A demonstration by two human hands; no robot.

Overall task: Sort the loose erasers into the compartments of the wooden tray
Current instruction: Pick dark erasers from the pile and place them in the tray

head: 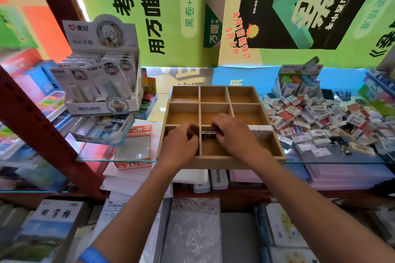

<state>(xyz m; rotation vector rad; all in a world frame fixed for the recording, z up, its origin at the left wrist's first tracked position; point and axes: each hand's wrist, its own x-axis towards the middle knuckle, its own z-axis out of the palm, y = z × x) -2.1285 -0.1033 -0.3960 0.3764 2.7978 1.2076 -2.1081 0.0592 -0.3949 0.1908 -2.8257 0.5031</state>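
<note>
Glass shelving in a stationery shop carries the wooden tray, which sits at the front edge within easy reach of both arms. Its nine compartments are arranged three by three; the rear and middle rows show bare bottoms. A heap of loose erasers lies directly to the right of the tray, touching its right wall, so each pick is a short reach.

The right hand pinches one eraser by its end, holding it level over the front centre compartment, at the rear wall. The left hand has its fingers curled at the divider on the left of that compartment; whether it holds anything cannot be determined. A row of erasers stands upright in the front right compartment, packed against its rear wall. Judgement: filling runs rear to front, to keep rows tight.
</note>
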